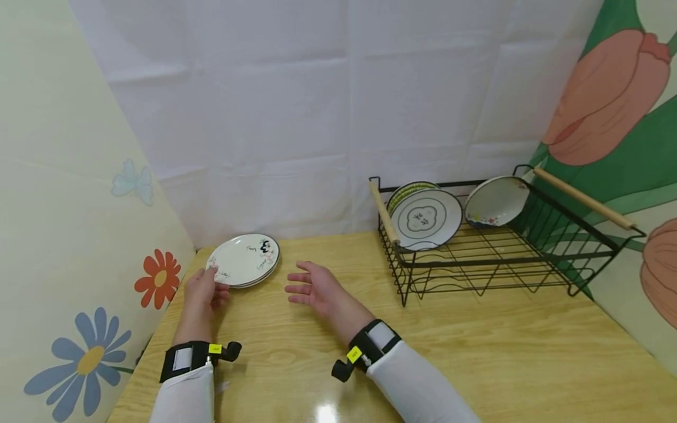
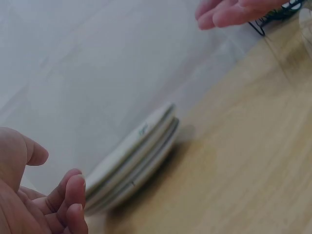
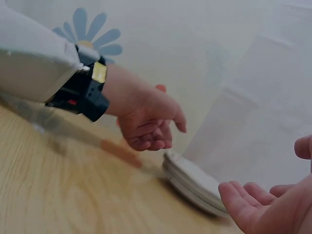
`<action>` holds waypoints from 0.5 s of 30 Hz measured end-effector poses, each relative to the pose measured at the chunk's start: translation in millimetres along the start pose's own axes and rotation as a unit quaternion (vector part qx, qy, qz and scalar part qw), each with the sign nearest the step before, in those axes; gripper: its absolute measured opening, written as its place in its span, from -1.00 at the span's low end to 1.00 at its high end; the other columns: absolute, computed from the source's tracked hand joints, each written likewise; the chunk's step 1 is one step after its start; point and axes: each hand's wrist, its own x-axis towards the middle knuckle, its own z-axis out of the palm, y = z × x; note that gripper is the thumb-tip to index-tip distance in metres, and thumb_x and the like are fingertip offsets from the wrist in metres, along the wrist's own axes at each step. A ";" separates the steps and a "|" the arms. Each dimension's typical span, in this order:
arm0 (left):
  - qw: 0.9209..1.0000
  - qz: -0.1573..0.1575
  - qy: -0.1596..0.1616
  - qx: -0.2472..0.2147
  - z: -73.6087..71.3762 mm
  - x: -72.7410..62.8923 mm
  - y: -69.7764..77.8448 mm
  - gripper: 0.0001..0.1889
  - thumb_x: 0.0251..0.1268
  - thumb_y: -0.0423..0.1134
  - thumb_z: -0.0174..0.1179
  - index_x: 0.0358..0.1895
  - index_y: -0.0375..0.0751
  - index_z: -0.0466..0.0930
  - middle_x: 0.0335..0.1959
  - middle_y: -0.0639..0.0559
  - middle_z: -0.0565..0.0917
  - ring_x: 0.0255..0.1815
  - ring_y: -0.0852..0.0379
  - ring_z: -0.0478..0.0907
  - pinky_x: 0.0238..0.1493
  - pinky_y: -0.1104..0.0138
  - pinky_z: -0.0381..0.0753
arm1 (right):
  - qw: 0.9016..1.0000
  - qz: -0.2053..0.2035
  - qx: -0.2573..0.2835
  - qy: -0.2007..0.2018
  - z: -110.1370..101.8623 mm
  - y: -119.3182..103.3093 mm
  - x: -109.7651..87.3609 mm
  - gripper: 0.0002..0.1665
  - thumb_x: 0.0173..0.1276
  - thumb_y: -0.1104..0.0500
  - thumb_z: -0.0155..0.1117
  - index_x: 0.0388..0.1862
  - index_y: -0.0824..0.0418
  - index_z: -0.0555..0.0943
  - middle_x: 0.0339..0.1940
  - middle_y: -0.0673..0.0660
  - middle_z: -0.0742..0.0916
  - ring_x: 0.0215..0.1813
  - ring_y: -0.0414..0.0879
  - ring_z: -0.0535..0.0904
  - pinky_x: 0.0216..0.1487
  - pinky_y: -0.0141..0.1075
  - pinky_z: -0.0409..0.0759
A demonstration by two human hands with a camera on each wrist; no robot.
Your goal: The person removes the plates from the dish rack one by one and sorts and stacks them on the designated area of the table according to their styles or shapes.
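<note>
A small stack of white plates (image 1: pixel 242 259) with dark rims and a printed design lies on the left of the table. My left hand (image 1: pixel 203 289) is at the stack's near-left edge. In the left wrist view its fingertips (image 2: pixel 74 190) are bent loosely beside the rims of the plates (image 2: pixel 139 158), and the thumb stands away; contact is hard to tell. To the right of the stack my right hand (image 1: pixel 317 288) hovers over the table, palm turned inward, fingers apart and holding nothing. The right wrist view shows it near the stack's other side.
A black wire dish rack (image 1: pixel 476 264) with wooden handles stands at the right. Upright in it are a white plate (image 1: pixel 427 220), a green-patterned dish (image 1: pixel 409 189) behind it, and a bowl (image 1: pixel 497 202). A white cloth (image 1: pixel 275 117) hangs behind the wooden table (image 1: pixel 476 352).
</note>
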 end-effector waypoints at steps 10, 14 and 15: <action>0.993 0.098 -0.063 -0.032 13.8 -39.3 41.9 -0.28 0.61 0.24 -0.15 0.69 0.16 -0.07 0.21 -0.12 0.62 -0.11 0.13 0.78 -0.03 0.30 0.75 | 0.987 -0.099 -0.110 -0.069 -2.7 -78.6 -33.5 -0.40 0.65 -0.04 -0.07 0.57 0.11 0.33 0.42 0.29 0.57 0.26 0.09 0.62 0.22 -0.06 0.65; 0.981 0.138 -0.119 -0.061 25.4 -63.8 57.9 -0.31 0.64 0.17 -0.16 0.69 0.15 -0.07 0.40 -0.24 0.52 -0.03 0.16 0.77 -0.04 0.31 0.76 | 0.973 -0.129 -0.174 -0.079 -5.6 -114.6 -50.3 -0.46 0.67 0.01 -0.08 0.50 0.16 0.41 0.37 0.26 0.60 0.24 0.04 0.62 0.27 -0.04 0.63; 0.978 0.145 -0.132 -0.069 28.5 -69.3 61.0 -0.32 0.65 0.16 -0.16 0.69 0.14 -0.05 0.41 -0.25 0.51 -0.03 0.17 0.77 -0.04 0.31 0.76 | 0.969 -0.140 -0.189 -0.080 -7.0 -123.8 -55.1 -0.47 0.67 0.03 -0.08 0.49 0.18 0.41 0.37 0.28 0.60 0.24 0.05 0.63 0.30 -0.01 0.62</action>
